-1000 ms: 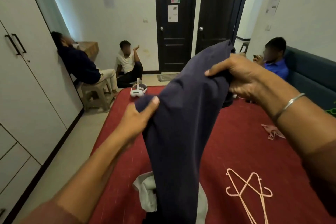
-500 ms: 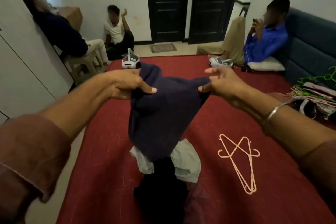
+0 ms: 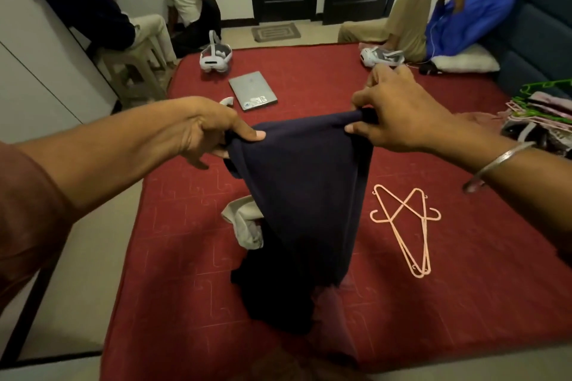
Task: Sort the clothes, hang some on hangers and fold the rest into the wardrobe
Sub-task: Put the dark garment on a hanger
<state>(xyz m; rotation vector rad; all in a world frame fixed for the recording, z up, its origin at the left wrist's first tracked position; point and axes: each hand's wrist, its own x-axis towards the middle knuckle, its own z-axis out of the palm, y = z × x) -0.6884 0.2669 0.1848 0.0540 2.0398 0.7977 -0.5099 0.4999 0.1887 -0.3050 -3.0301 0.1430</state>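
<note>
Red patterned mattress (image 3: 173,257) fills most of the floor, so everything's placed off that. Off its left edge sits a white wardrobe (image 3: 37,77), with a person on a beige plastic stool (image 3: 136,68) beside it. On the mattress's far left part there's a white VR headset (image 3: 215,55) and just in front of it a closed silver laptop (image 3: 253,90). Left hand (image 3: 207,130) has its grip pinched tight on one top corner of a dark navy cloth garment (image 3: 303,195), thumb on top. The garment hangs over the mattress middle, bottom end bunched on the surface, half covering a crumpled pale grey cloth (image 3: 244,223). Right hand (image 3: 399,116) pinches the other top corner, fingers closed around it. Two crossed pink plastic hangers (image 3: 405,226) lie flat on the mattress right of the garment. Far right edge has a stack of clothes on green and pink hangers (image 3: 541,108).
</note>
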